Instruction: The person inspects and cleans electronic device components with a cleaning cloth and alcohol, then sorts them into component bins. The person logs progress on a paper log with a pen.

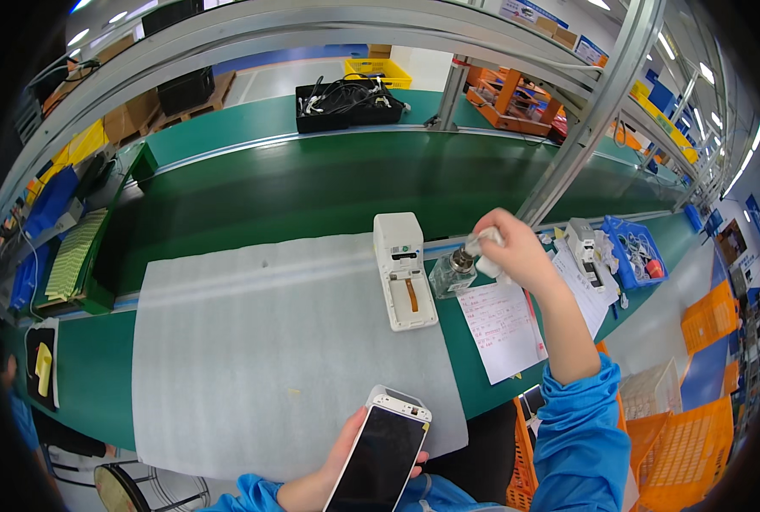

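Observation:
My left hand [343,445], low in the middle, grips a white handheld device with a dark screen [378,463], its screen facing up. Over on the right, my right hand [516,253] pinches a crumpled white wipe [488,247]. The wipe is at the metal top of a clear glass bottle [452,276]; whether they touch is hard to tell. Left of the bottle lies an open white device housing [405,273] with an orange-brown ribbon cable [411,295] inside.
A pale mat [252,341] covers the near bench. Handwritten paper [501,328] lies beside the bottle. Further right are another white device [583,243] and a blue basket [632,252] of parts. Behind runs a green conveyor [312,188] beneath a metal frame post [589,119].

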The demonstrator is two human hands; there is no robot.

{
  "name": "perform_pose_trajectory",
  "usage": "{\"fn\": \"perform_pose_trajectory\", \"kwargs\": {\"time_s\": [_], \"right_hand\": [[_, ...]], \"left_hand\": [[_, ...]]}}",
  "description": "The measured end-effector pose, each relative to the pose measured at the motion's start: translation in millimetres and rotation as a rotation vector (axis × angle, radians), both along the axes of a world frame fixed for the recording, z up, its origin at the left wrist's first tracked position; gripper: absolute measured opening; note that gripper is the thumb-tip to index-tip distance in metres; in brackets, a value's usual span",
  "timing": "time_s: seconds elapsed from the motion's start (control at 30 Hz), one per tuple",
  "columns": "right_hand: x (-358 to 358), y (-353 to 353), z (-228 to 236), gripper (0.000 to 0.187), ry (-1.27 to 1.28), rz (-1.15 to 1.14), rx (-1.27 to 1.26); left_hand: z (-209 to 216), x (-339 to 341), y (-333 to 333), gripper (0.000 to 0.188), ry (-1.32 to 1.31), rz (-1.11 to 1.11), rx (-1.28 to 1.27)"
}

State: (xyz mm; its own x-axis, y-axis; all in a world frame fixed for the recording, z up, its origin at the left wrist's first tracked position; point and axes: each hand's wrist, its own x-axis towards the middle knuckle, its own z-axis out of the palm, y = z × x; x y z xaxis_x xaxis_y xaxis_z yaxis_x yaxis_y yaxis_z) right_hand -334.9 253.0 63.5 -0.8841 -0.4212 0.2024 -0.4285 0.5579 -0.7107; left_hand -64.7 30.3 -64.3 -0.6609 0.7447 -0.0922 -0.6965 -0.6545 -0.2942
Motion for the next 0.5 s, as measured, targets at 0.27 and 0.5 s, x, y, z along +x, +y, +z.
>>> {"fn": "perform_pose_trajectory", "kwargs": {"time_s": [0.27, 0.5], "right_hand": [[-7, -11, -38, 0.03, 0.593, 0.066, 0.337], [-13, -9, -44, 0.016, 0.483, 0.05, 0.291]], "left_hand": [[-21, 2, 10, 0.07, 0.013, -0.004, 0.275], [-31, 5, 17, 0.064, -0.115, 0.079, -0.115]]}}
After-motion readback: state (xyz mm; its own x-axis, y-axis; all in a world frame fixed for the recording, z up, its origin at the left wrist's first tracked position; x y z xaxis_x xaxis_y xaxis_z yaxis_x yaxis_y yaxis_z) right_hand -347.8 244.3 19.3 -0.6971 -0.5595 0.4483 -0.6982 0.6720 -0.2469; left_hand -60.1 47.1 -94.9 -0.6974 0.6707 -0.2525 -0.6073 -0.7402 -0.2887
